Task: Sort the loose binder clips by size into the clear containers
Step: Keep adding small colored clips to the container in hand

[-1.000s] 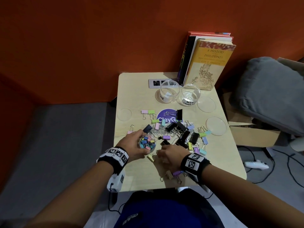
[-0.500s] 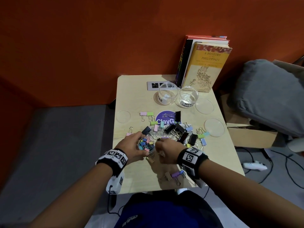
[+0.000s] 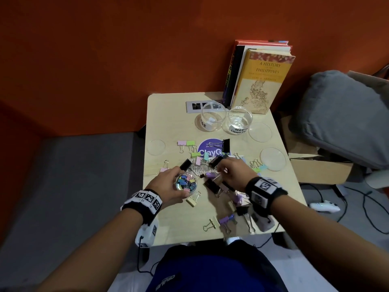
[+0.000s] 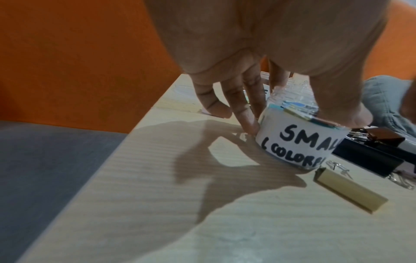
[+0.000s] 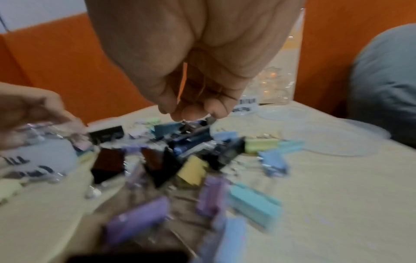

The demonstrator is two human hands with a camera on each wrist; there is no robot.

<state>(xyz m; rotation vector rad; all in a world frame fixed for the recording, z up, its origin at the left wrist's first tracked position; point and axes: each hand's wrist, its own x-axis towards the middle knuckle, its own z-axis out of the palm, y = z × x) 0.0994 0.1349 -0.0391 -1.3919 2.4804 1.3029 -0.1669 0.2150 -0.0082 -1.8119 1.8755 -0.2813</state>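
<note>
Closest to the person, a few clips (image 3: 226, 221) lie loose by the table's (image 3: 172, 114) front edge: tan, purple and black ones.

A bit further in, the left hand (image 3: 168, 186) curls round the small jar (image 3: 187, 184), thumb on one side and fingers on the other. The jar stands on the table. Its label starts with "SMAL", and it is nearly full of little colored clips. It sits in the same spot as a second ago.

The right hand (image 3: 235, 171) is what changed. A moment ago it was right beside the jar's mouth. Now it has moved away, out over the pile (image 3: 212, 165) in the middle of the table. Its fingertips (image 5: 191, 112) are pressed together just above the clips. The picture is too blurry to tell if they pinch one yet.

So it looks like one little clip just went into the jar, and the hand is going for the next.

Furthest back stand two more jars (image 3: 226, 119), and both look empty. Many bigger clips are left in the pile, so most of the sorting is not done yet.
</note>
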